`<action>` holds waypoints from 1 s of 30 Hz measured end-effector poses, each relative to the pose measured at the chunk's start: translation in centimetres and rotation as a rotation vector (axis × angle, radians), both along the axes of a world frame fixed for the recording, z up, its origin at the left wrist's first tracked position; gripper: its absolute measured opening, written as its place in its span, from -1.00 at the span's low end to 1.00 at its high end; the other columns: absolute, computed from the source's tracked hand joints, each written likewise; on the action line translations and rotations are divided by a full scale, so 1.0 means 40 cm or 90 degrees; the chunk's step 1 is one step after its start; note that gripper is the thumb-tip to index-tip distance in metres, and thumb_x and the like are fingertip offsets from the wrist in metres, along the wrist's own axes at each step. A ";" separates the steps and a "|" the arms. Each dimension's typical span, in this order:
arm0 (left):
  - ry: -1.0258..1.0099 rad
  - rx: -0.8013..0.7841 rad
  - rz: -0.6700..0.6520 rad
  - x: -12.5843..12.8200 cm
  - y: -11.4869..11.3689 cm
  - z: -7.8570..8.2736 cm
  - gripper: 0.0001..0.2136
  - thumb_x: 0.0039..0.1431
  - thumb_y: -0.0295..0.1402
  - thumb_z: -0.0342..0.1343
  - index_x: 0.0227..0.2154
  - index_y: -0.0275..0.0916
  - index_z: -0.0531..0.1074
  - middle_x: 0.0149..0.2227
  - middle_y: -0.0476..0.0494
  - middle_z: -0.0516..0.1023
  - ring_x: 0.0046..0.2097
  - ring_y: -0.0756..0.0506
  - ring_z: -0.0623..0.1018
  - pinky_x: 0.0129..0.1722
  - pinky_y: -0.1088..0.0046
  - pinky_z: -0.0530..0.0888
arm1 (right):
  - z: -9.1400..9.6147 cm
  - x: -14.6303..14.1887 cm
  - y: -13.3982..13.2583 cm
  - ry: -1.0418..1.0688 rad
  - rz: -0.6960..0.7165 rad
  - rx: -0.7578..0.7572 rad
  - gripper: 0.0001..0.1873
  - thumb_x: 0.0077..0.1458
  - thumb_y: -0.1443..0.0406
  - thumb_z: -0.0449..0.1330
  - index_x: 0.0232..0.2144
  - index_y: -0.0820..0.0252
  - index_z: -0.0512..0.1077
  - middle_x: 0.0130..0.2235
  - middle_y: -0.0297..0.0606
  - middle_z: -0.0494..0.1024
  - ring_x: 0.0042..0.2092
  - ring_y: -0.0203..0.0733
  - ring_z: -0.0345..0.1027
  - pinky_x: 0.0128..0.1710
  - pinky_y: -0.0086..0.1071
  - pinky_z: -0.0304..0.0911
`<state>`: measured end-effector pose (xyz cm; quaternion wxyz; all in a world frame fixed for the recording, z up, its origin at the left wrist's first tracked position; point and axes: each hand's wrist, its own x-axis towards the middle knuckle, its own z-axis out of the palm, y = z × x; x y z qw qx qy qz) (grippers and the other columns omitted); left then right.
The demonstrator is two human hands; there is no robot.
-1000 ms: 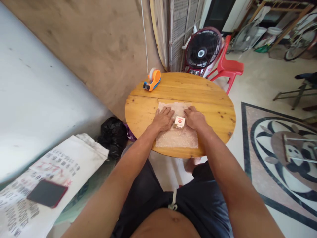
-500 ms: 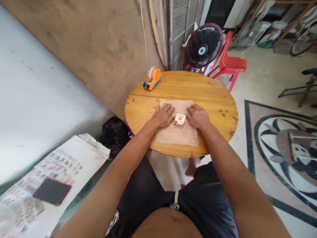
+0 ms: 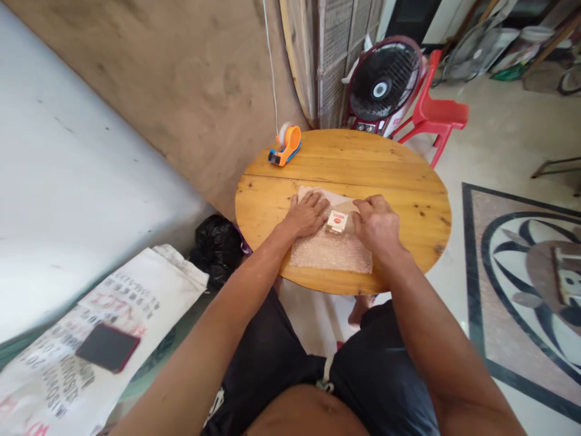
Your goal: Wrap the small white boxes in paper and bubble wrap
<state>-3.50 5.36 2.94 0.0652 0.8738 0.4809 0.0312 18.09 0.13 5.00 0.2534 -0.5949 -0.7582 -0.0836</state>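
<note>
Flanking a box (image 3: 338, 221), left fingers (image 3: 319, 208) spread flat, right fingers (image 3: 362, 208) pinch bubble wrap (image 3: 331, 254); tape dispenser (image 3: 291, 146) stands beyond.

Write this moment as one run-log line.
left hand: flat on bubble wrap; right hand: curled at wrap's right edge; small box: on wrap, between hands; tape dispenser: on table

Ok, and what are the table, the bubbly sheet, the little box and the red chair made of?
Table: wood, it seems, with a slight sheen; grain and dark knots show.
Bubbly sheet: looks like see-through, shiny plastic, with bumps all over.
Little box: maybe smooth card, from its flat printed top; too small to be sure.
Red chair: probably smooth plastic, one even colour throughout.
</note>
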 end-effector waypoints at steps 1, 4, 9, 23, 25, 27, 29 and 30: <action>0.001 0.003 -0.002 0.001 0.002 0.001 -0.48 0.44 -0.15 -0.24 0.36 -0.18 0.21 0.49 -0.33 0.04 0.50 -0.36 0.03 0.35 -0.33 0.06 | 0.008 -0.002 -0.011 0.026 0.034 -0.005 -0.62 0.31 0.22 0.05 0.01 0.22 0.54 -0.06 0.01 0.54 -0.10 0.03 0.44 -0.13 -0.15 0.39; 0.005 0.001 0.001 0.006 0.007 0.011 -0.54 0.42 -0.17 -0.18 0.21 -0.20 0.42 0.45 -0.37 0.12 0.46 -0.40 0.10 0.33 -0.36 0.05 | 0.026 -0.008 -0.037 0.054 0.151 -0.053 -0.62 0.29 0.16 0.11 0.06 0.18 0.50 -0.07 -0.06 0.57 -0.09 0.00 0.47 -0.10 -0.18 0.42; -0.031 0.043 -0.013 0.025 0.013 0.027 -0.62 0.36 -0.26 -0.10 0.10 -0.24 0.47 0.27 -0.39 0.37 0.34 -0.36 0.26 0.35 -0.24 0.09 | 0.011 -0.026 -0.042 -0.006 0.149 -0.131 -0.50 0.19 0.21 0.23 0.15 0.23 0.42 0.12 0.05 0.47 0.07 0.13 0.43 0.02 -0.08 0.42; -0.039 0.013 -0.113 0.021 0.017 0.007 -0.54 0.36 -0.33 -0.13 0.28 -0.18 0.30 0.34 -0.31 0.30 0.40 -0.32 0.21 0.34 -0.06 0.16 | -0.021 -0.029 -0.033 0.075 0.137 -0.183 -0.46 0.11 0.33 0.22 0.16 0.26 0.38 0.12 0.04 0.49 0.06 0.13 0.45 0.08 -0.04 0.40; -0.036 0.011 -0.103 0.021 0.015 0.004 -0.53 0.39 -0.27 -0.15 0.32 -0.14 0.26 0.36 -0.29 0.28 0.42 -0.33 0.17 0.35 -0.10 0.12 | -0.011 -0.025 -0.047 0.072 0.143 -0.176 -0.48 0.11 0.32 0.21 0.14 0.27 0.40 0.09 0.05 0.50 0.04 0.13 0.46 0.07 -0.03 0.40; -0.036 0.015 -0.092 0.024 0.016 -0.003 -0.52 0.43 -0.18 -0.19 0.33 -0.12 0.24 0.37 -0.29 0.26 0.43 -0.33 0.16 0.36 -0.11 0.11 | 0.003 -0.021 -0.067 0.073 0.160 -0.166 -0.50 0.11 0.32 0.21 0.12 0.24 0.40 0.06 0.03 0.51 0.04 0.12 0.46 0.06 -0.04 0.41; -0.032 0.016 -0.084 0.028 0.016 -0.008 -0.49 0.43 -0.10 -0.19 0.34 -0.12 0.22 0.39 -0.31 0.22 0.44 -0.34 0.14 0.36 -0.12 0.11 | 0.017 -0.016 -0.092 0.079 0.191 -0.169 -0.50 0.11 0.31 0.21 0.13 0.18 0.40 0.06 -0.01 0.52 0.04 0.10 0.46 0.05 -0.05 0.41; -0.030 0.014 -0.082 0.029 0.015 -0.010 -0.47 0.43 -0.06 -0.19 0.35 -0.13 0.21 0.41 -0.32 0.19 0.45 -0.34 0.12 0.36 -0.14 0.10 | 0.022 -0.014 -0.105 0.080 0.210 -0.181 -0.50 0.11 0.31 0.21 0.13 0.15 0.39 0.06 -0.04 0.53 0.04 0.09 0.47 0.05 -0.05 0.42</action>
